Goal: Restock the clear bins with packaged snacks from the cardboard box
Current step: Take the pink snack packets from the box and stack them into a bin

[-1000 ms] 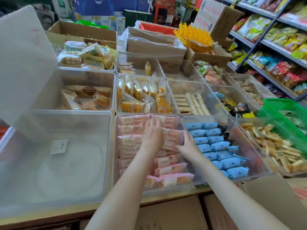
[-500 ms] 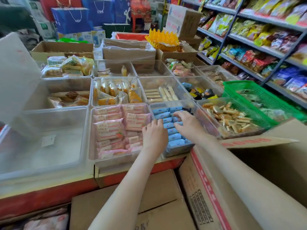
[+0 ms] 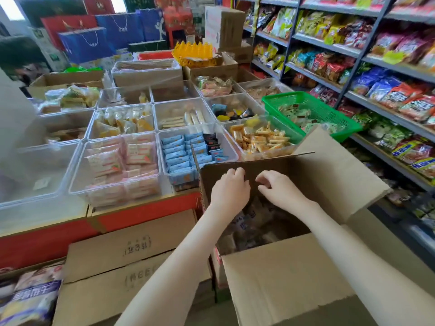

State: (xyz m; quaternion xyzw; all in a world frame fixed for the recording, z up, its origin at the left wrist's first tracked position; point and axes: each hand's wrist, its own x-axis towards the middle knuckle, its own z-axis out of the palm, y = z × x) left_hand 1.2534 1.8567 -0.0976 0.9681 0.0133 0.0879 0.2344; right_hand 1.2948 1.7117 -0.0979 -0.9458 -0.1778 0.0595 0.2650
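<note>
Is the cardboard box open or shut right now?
Open. Flaps of the cardboard box stand up, and wrapped packets show inside below the left hand and right hand.

One head-worn wide-angle view, facing forward and steeply down. Close under the lens, near right: cardboard box (image 3: pixel 294 278), with left hand (image 3: pixel 229 188) and right hand (image 3: pixel 281 190) near frame centre over it. Mid-left, farther off: clear bins (image 3: pixel 76 168). Far right: shelves (image 3: pixel 388 115), lines bowed
</note>
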